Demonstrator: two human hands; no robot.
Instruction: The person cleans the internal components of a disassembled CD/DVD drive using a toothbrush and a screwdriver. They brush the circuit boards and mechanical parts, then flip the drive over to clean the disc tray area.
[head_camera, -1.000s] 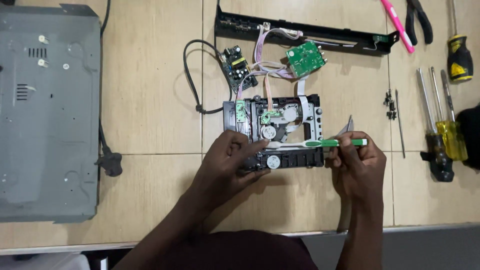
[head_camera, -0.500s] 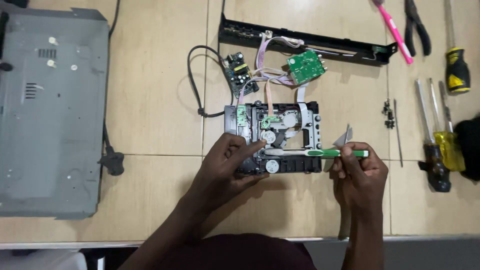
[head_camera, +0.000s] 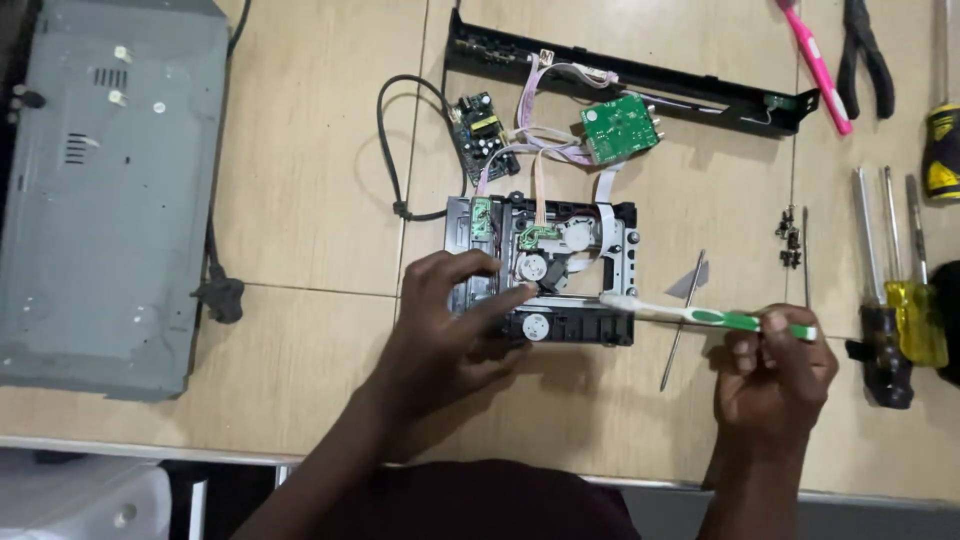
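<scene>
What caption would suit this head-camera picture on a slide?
Left hand steadies a black disc drive mechanism while the right hand holds a green-and-white toothbrush at its edge.

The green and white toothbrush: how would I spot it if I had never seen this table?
Start at the black disc-drive mechanism in the middle of the wooden table. The right hand holds the toothbrush level, its bristle end against the mechanism's right front edge. The other toothbrush, pink, lies untouched at the top by the black pliers.
</scene>
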